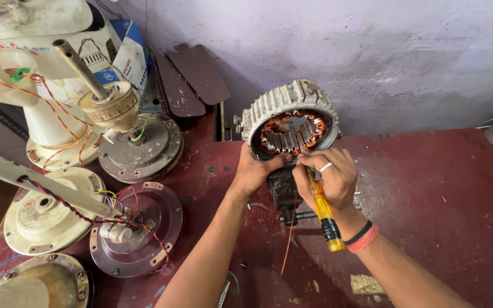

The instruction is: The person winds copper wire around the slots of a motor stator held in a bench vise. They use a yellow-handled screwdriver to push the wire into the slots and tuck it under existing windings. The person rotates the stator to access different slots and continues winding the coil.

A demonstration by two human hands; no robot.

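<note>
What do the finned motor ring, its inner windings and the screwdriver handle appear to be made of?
The finned motor ring, steadied by the left hand, looks like cast metal, dull grey with worn pale paint. The windings look like copper wire, reddish-orange and glossy, around grey steel teeth. The screwdriver handle in the right hand looks like translucent yellow plastic with a black band.

At the centre of the red worktop a ribbed motor stator stands on edge in a small vise, the left hand steadying its rim at seven o'clock while the right hand holds a yellow-handled screwdriver at its five o'clock, with dismantled fan motors lying at nine o'clock.
</note>
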